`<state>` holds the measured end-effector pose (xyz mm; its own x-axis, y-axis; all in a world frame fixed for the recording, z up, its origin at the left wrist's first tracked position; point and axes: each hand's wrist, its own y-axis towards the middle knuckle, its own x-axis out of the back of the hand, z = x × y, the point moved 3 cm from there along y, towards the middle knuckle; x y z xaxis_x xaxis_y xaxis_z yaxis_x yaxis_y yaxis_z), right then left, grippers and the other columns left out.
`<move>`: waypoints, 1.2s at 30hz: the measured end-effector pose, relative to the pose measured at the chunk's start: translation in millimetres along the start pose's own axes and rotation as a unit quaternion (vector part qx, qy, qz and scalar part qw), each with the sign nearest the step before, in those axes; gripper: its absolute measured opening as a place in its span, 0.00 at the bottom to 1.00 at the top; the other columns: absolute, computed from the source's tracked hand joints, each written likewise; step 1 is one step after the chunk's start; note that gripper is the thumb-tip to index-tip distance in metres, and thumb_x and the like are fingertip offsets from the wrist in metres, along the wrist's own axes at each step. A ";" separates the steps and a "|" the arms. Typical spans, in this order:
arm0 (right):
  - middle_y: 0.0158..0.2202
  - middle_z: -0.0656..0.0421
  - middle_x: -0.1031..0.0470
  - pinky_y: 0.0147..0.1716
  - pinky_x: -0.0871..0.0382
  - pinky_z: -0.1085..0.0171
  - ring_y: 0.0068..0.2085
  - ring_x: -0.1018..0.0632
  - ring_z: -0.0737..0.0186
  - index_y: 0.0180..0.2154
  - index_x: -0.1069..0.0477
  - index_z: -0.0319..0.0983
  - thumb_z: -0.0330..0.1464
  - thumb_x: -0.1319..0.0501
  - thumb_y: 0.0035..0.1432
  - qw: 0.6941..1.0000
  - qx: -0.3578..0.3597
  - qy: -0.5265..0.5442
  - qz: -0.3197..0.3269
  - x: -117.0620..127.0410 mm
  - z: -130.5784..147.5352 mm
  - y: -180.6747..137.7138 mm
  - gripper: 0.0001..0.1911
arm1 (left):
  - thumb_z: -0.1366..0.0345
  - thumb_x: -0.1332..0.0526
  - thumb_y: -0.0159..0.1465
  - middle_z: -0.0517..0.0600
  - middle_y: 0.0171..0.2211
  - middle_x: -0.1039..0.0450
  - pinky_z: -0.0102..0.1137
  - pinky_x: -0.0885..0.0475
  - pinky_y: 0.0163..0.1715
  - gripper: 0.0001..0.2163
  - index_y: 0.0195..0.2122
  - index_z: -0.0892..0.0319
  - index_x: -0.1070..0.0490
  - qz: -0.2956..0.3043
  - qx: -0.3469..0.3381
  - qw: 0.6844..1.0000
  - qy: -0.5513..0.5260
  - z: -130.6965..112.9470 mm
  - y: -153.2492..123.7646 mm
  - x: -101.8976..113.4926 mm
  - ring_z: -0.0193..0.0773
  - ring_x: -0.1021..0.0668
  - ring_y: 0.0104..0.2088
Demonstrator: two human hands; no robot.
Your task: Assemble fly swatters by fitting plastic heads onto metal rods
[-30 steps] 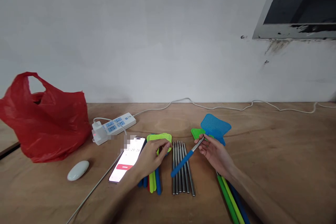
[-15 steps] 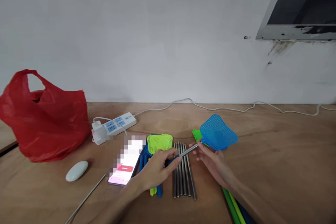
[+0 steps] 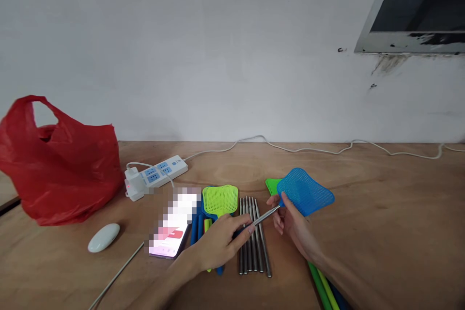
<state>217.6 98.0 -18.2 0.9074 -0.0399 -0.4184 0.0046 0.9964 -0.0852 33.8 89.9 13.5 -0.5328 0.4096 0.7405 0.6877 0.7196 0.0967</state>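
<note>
A blue fly swatter (image 3: 307, 191) with a metal shaft slants across the middle, its mesh head to the right. My left hand (image 3: 225, 240) is closed round the handle end, where a little dark blue shows. My right hand (image 3: 295, 225) pinches the neck, just below the head. Beneath the shaft lies a row of several metal rods (image 3: 250, 247). Left of them is a yellow-green swatter head (image 3: 220, 198) over a blue one, with coloured handles (image 3: 198, 227) partly hidden by my left hand. Behind my right hand a green swatter head (image 3: 272, 186) peeks out.
Green and yellow-green handles (image 3: 321, 283) lie under my right forearm. To the left are a lit phone (image 3: 174, 232), a white mouse (image 3: 103, 238), a power strip (image 3: 163, 169) and a red plastic bag (image 3: 72, 169). A white cable (image 3: 301, 150) runs along the wall.
The blue swatter's head has dropped a little and shifted slightly right. My right hand has turned and moved down with it, while my left hand keeps hold of the handle end.
</note>
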 end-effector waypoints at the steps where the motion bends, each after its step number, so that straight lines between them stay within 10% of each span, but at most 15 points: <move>1: 0.15 0.66 0.37 0.15 0.46 0.69 0.16 0.40 0.71 0.30 0.24 0.40 0.57 0.33 0.47 1.000 0.007 0.003 -0.010 0.4 1.0 -0.1 0.27 | 0.58 0.53 0.74 0.42 0.23 0.43 0.30 0.43 0.28 0.15 0.29 0.55 0.43 0.003 -0.004 1.000 0.001 -0.8 0.0 0.3 0.35 0.35 0.24; 15: 0.14 0.72 0.51 0.14 0.53 0.67 0.15 0.48 0.71 0.24 0.39 0.43 0.57 0.40 0.54 0.951 0.148 0.080 -0.260 46.2 34.6 11.2 0.26 | 0.58 0.54 0.74 0.44 0.22 0.37 0.30 0.39 0.28 0.17 0.28 0.56 0.40 0.004 -0.013 0.994 0.104 9.8 -0.1 -4.7 0.37 0.29 0.25; 28: 0.20 0.65 0.31 0.16 0.53 0.67 0.16 0.43 0.74 0.24 0.28 0.39 0.52 0.32 0.50 0.979 0.099 0.020 -0.179 9.8 -6.0 1.9 0.23 | 0.58 0.55 0.74 0.46 0.27 0.30 0.31 0.38 0.30 0.16 0.34 0.56 0.35 0.016 0.012 0.990 0.143 0.7 -1.6 -6.0 0.40 0.25 0.29; 36: 0.12 0.69 0.42 0.15 0.52 0.69 0.14 0.43 0.74 0.23 0.29 0.39 0.53 0.32 0.51 0.986 0.079 0.016 -0.148 8.6 -4.9 2.6 0.24 | 0.59 0.54 0.75 0.47 0.28 0.27 0.31 0.38 0.29 0.15 0.35 0.56 0.33 0.008 0.008 0.987 0.162 2.9 -2.8 -6.3 0.41 0.24 0.29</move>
<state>223.3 99.9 -26.5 0.8425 -0.3306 -0.4253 0.3348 0.9399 -0.0674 33.8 86.9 6.6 -0.3346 0.2221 0.9158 0.6848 0.7249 0.0744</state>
